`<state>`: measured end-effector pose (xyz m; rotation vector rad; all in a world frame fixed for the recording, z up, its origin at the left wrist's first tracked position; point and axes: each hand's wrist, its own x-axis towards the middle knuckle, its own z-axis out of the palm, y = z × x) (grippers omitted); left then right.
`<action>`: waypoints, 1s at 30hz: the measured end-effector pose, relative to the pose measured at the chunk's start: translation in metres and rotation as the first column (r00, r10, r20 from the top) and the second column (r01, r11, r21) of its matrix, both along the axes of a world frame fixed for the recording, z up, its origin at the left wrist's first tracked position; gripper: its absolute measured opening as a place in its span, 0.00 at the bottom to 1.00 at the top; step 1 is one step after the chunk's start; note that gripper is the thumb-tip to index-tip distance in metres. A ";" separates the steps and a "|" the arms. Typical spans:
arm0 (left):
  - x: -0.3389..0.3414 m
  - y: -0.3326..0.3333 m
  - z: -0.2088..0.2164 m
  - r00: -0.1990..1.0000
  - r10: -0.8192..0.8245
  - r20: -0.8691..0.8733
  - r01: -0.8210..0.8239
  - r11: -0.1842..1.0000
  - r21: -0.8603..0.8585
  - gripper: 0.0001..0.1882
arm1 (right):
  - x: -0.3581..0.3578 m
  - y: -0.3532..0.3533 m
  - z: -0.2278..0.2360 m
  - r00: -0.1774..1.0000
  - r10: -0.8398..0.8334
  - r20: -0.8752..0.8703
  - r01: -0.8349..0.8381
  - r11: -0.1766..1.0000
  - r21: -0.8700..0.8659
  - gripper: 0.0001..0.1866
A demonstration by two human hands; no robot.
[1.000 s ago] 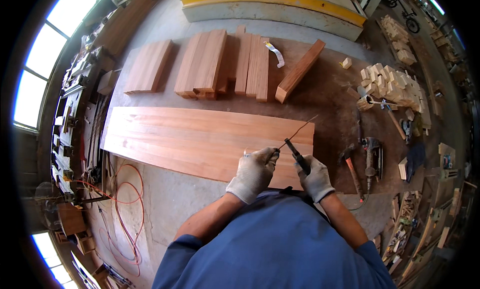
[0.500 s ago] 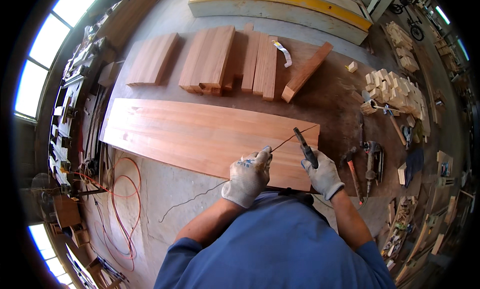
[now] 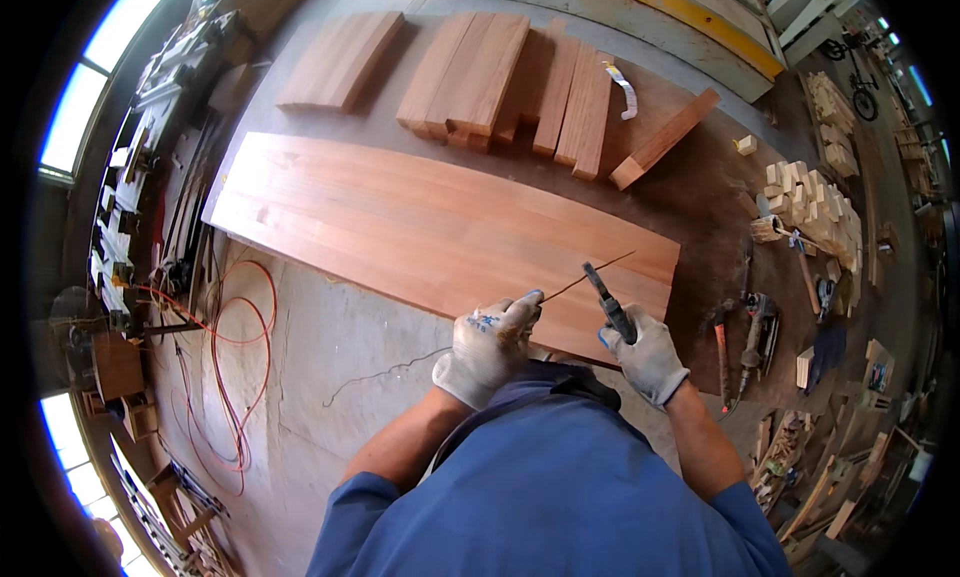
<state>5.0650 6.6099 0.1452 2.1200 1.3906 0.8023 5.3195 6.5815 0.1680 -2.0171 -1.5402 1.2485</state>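
Observation:
My gloved left hand (image 3: 492,342) is closed around a thin dark wire (image 3: 590,275). One end of the wire slants up to the right above the board; a crooked tail (image 3: 385,370) trails out left over the floor. In my gloved right hand (image 3: 645,357) is a short dark hand tool (image 3: 610,305) with a black grip, held upright beside the wire; its exact kind is not clear. Below both hands lies a long reddish wooden board (image 3: 400,217), its near edge close to my body.
Several thick wooden pieces (image 3: 465,72) and a lone bar (image 3: 668,137) lie at the back of the table (image 3: 700,237). To the right are a hammer (image 3: 722,357), a power tool (image 3: 756,332) and stacked pale blocks (image 3: 815,212). Red hoses (image 3: 235,377) curl on the floor at left.
The view has turned and shifted, so the board now slants more and the back pieces sit higher in the picture. Both hands keep hold of the wire and the tool.

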 end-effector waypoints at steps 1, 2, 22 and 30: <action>-0.005 -0.003 -0.001 1.000 -0.006 -0.009 0.006 1.000 -0.027 0.17 | -0.001 -0.002 -0.007 1.000 0.021 -0.013 -0.021 1.000 -0.021 0.15; -0.010 -0.007 -0.002 1.000 -0.011 -0.017 0.010 0.999 -0.054 0.17 | -0.002 -0.004 -0.010 0.999 0.043 -0.026 -0.044 0.998 -0.042 0.15; -0.019 -0.225 -0.004 0.684 0.725 0.080 -0.695 0.681 -0.230 0.12 | -0.052 -0.018 -0.019 0.838 0.475 -0.270 -0.515 0.851 -0.104 0.14; -0.047 -0.290 -0.010 0.446 0.866 0.225 -0.789 0.499 -0.359 0.12 | -0.144 -0.080 -0.008 0.492 0.851 -0.181 -0.869 0.492 -0.046 0.15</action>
